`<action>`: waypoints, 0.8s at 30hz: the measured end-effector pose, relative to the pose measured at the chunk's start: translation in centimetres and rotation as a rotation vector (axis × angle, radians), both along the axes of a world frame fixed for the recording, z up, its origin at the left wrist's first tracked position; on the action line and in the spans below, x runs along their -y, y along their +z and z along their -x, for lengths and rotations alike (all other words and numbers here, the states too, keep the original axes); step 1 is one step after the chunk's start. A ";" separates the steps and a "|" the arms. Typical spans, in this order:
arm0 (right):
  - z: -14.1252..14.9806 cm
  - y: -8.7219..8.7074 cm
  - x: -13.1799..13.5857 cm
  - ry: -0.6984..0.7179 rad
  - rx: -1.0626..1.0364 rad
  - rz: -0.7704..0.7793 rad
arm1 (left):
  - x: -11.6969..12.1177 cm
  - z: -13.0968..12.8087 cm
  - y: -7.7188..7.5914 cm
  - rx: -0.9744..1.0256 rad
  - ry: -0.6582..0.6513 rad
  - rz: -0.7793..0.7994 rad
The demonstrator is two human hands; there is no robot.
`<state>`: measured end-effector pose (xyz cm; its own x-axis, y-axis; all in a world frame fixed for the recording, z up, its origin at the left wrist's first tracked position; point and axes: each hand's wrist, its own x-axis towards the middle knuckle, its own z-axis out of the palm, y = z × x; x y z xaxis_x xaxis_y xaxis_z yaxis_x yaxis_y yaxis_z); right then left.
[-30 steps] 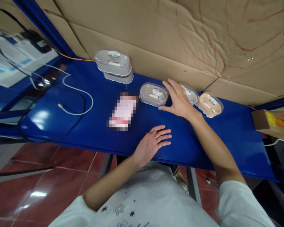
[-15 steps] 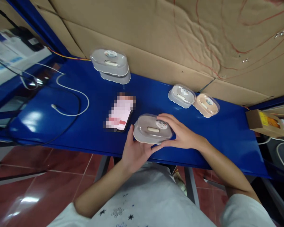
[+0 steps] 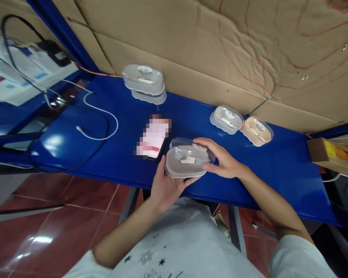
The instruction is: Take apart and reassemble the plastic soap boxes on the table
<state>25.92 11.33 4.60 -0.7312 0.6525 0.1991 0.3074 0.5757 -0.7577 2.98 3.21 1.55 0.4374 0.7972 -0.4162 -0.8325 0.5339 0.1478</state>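
My left hand (image 3: 168,187) cups a grey soap dish (image 3: 179,162) from below, thumb at its left side. In the dish's middle shows a white oblong piece (image 3: 188,160). My right hand (image 3: 222,156) grips the dish's clear plastic lid (image 3: 178,143), fingers on the far side near the round sticker and thumb at the near right. The lid is tilted up and shifted back from the dish's near rim; whether it still touches the far rim, I cannot tell. Just left of the dish lies a phone (image 3: 155,137) with a blurred screen.
Two stacked grey lidded dishes (image 3: 143,79) stand at the back left of the blue table (image 3: 191,116). A grey one (image 3: 226,119) and a peach one (image 3: 256,130) sit at the back right. A white cable (image 3: 116,123) curls at left; a cardboard box (image 3: 330,154) is at right.
My right hand has tipped the clear lid up and back off the dish's near rim. My left hand keeps hold of the dish. The view has shifted slightly.
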 end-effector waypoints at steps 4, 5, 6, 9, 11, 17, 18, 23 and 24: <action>-0.5 -0.4 -1.9 -0.157 0.048 -0.144 | 0.4 0.0 -0.1 -0.002 -0.027 0.026; -0.5 -0.7 -2.8 -0.229 0.097 -0.212 | 0.5 0.1 -0.1 -0.014 -0.038 0.031; -0.3 -1.0 -3.8 -0.306 0.158 -0.280 | 0.6 0.1 -0.2 -0.030 -0.048 0.035; 0.8 -1.7 -6.9 -0.453 0.390 -0.420 | 0.9 0.3 -0.5 -0.073 -0.050 0.026; 1.6 -1.9 -8.8 -0.477 0.534 -0.460 | 1.0 0.3 -0.7 -0.065 -0.043 0.000; 2.6 -1.2 -10.5 -0.505 0.616 -0.396 | 0.6 0.6 -1.1 0.021 -0.053 -0.067; 2.5 -0.8 -9.8 -0.477 0.533 -0.366 | 0.6 0.6 -1.1 0.031 -0.057 -0.073; 2.2 1.2 -2.0 0.062 0.254 -0.118 | 0.6 0.5 -1.3 0.030 -0.088 -0.066; 2.2 1.4 -0.4 0.085 0.280 -0.121 | 0.6 0.5 -1.3 0.019 -0.087 -0.055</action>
